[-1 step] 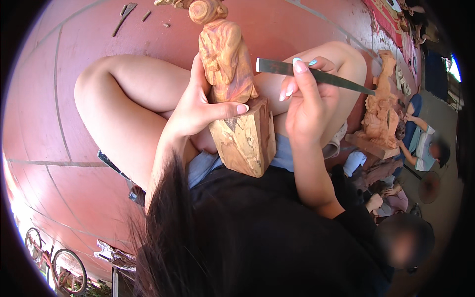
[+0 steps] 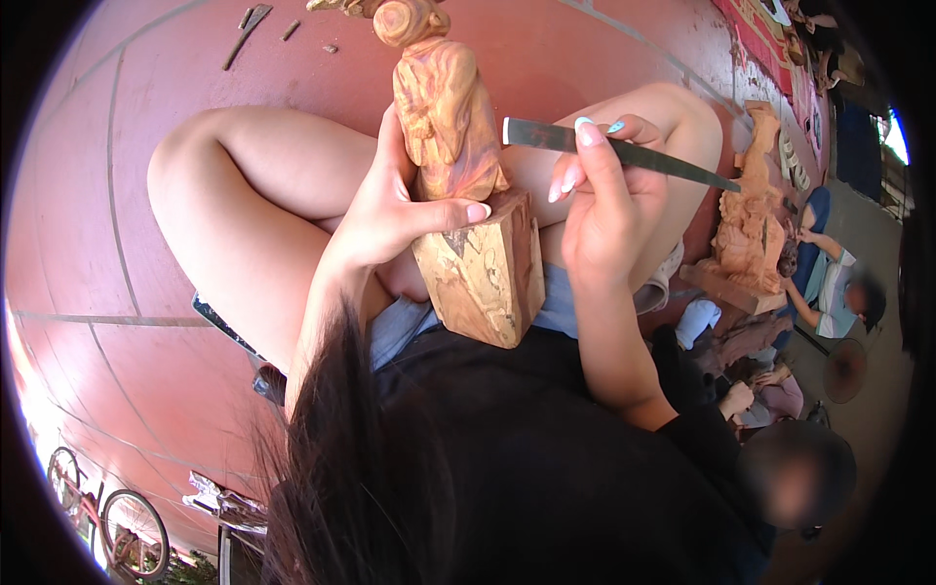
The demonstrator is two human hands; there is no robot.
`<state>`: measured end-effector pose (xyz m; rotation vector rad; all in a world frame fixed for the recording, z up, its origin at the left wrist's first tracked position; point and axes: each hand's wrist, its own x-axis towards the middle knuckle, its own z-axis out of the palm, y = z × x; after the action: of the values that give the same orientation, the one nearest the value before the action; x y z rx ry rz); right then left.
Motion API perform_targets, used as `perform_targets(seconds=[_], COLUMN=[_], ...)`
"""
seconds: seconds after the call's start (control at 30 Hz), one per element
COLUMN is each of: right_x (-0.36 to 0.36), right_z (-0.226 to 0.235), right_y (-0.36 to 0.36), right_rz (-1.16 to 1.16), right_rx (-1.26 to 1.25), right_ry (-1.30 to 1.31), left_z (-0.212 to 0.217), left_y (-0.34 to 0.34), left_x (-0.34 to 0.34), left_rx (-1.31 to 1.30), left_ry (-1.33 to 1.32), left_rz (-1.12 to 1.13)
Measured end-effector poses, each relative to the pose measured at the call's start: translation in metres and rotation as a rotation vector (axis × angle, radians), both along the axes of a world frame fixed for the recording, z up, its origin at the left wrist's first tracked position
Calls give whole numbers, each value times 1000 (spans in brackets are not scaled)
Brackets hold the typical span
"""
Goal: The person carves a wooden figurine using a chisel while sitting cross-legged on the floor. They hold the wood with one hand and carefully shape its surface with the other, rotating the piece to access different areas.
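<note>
While the fingers (image 2: 600, 154) of the right hand (image 2: 609, 224) are pinched closed around a flat dark tool (image 2: 678, 164), its pale end points left and lies just beside the carved wooden figure (image 2: 450, 117); whether a gap remains in depth, I cannot tell. The tool runs roughly across the figure's long axis, which goes from head, at upper edge, down to the square base (image 2: 476, 283). The left hand (image 2: 385, 214) is nearer, curled around the figure's lower part, thumb over the base, between bare legs (image 2: 229, 195).
</note>
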<state>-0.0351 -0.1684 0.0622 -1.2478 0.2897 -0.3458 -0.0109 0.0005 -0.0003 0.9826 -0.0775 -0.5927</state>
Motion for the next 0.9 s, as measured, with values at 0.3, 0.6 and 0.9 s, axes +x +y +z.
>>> perform_targets(seconds=[0.3,0.6,0.9], right_x=[-8,-20,-27], right_z=[-3,0,31], right_y=[5,-6,-26], right_rz=[13,52,354], right_rx=[29,17,-218], right_ry=[53,61,8], left_z=[3,1,-12], left_y=[4,2,18], left_x=[0,1,-4], left_rx=[-50,-172,-86], left_ry=[-18,86,-152], left_rz=[-22,-28,-242])
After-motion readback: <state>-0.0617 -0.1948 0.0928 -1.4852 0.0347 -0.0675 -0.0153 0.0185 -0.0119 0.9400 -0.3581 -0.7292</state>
